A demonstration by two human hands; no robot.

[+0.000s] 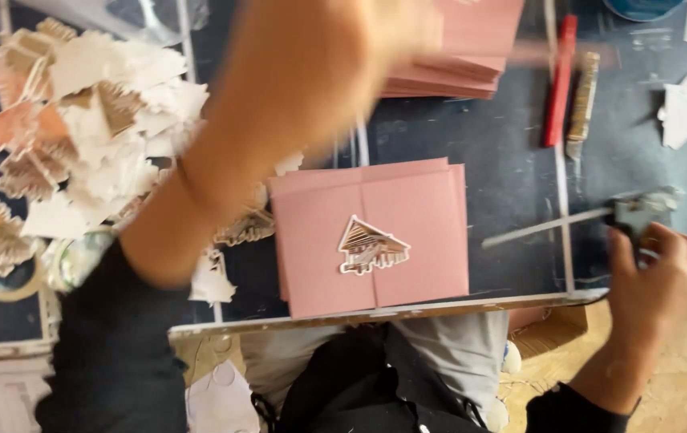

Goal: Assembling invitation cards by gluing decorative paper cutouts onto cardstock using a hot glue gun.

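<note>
the person wears black sleeves pushed up the forearms, a black top, and a thin band at the left wrist.

Dusty-pink folded card [371, 236] near the front edge of the dark blue-grey bench [504, 160], bearing a white-bordered house cut-out [371, 246] with brown line pattern. Stack of matching pink cards [460, 48] at the rear edge. Heap of white and tan cut-outs [91, 120], some striped in brown, at the left side. Red tool [558, 84] beside a tan ridged strip [582, 104] toward the rear right. Grey metal tool [632, 212] at the right hand [660, 277]; both sleeves black.
</note>
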